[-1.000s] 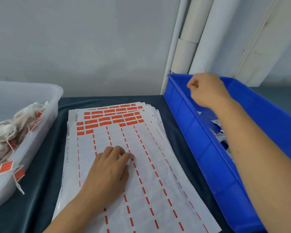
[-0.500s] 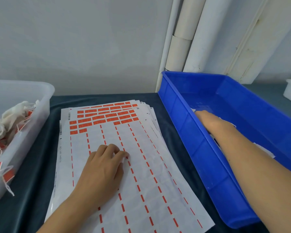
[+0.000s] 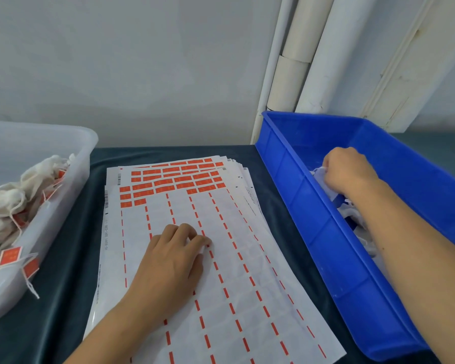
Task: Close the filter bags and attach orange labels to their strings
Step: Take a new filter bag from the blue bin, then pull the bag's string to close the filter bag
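A stack of label sheets (image 3: 247,285) lies in the middle of the dark table; orange labels (image 3: 174,178) remain only in its far rows. My left hand (image 3: 168,261) rests on the top sheet, fingers bent, fingertips touching the paper. My right hand (image 3: 347,174) is inside the blue bin (image 3: 326,245), fingers curled round a white filter bag (image 3: 319,174). More white bags (image 3: 352,214) lie in the bin, partly hidden by my forearm.
A clear plastic tub (image 3: 71,164) at the left holds several closed bags with orange labels (image 3: 9,256) on strings, some hanging over its rim. White pipes (image 3: 294,61) stand against the wall behind the blue bin.
My right hand dropped into the blue bin, then rose a little with its fingers round a white bag. My left hand stayed on the sheet.
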### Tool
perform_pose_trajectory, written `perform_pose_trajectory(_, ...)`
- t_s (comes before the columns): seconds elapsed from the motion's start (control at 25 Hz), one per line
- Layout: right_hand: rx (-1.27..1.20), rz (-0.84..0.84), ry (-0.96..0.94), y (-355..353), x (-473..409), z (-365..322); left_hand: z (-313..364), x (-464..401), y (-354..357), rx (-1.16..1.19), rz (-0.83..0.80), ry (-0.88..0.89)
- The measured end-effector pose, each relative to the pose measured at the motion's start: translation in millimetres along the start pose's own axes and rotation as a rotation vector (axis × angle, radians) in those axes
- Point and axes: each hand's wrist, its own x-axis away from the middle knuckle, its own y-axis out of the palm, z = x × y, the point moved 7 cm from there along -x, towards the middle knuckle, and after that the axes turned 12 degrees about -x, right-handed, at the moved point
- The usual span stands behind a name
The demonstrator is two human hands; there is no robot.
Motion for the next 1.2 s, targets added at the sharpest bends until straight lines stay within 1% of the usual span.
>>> perform_pose_trajectory(0.12,0.013,0.068,-0.041,-26,1,-16,0,0,-1,0.001,0.01,0.006)
perform_pose_trajectory(0.28,-0.034,0.157,-0.126,-64,4,-46,-1,1,-1,0.028,0.014,0.007)
perform_pose_trajectory(0.36,-0.063,0.215,-0.198,-81,8,-67,-2,1,-3,0.038,0.023,0.011)
perform_pose_trajectory(0.44,-0.094,0.228,-0.311,-92,14,-92,-3,1,-6,0.075,0.029,0.013)
perform_pose_trajectory(0.48,-0.114,0.202,-0.376,-92,19,-107,-6,1,-8,0.116,0.03,0.002)
perform_pose_trajectory(0.56,-0.162,0.088,-0.495,-82,33,-138,-12,-1,-13,0.266,0.029,-0.059)
perform_pose_trajectory(0.68,-0.236,-0.166,-0.642,-43,66,-183,-28,-3,-19,0.543,0.053,-0.205)
perform_pose_trajectory(0.76,-0.267,-0.339,-0.709,-7,91,-205,-36,-6,-22,0.718,0.067,-0.242)
perform_pose_trajectory(0.84,-0.292,-0.469,-0.753,28,112,-220,-41,-8,-22,0.868,0.052,-0.238)
perform_pose_trajectory(0.92,-0.384,-0.554,-0.743,58,126,-232,-52,-10,-20,0.893,0.09,-0.277)
perform_pose_trajectory(0.96,-0.445,-0.559,-0.726,70,129,-235,-58,-10,-20,0.885,0.127,-0.327)
perform_pose_trajectory(1.04,-0.577,-0.504,-0.688,86,131,-241,-70,-8,-19,0.894,0.18,-0.421)
perform_pose_trajectory(1.12,-0.671,-0.386,-0.684,94,132,-248,-76,-8,-19,0.921,0.2,-0.442)
perform_pose_trajectory(1.2,-0.722,-0.236,-0.725,97,135,-253,-79,-7,-20,0.92,0.21,-0.458)
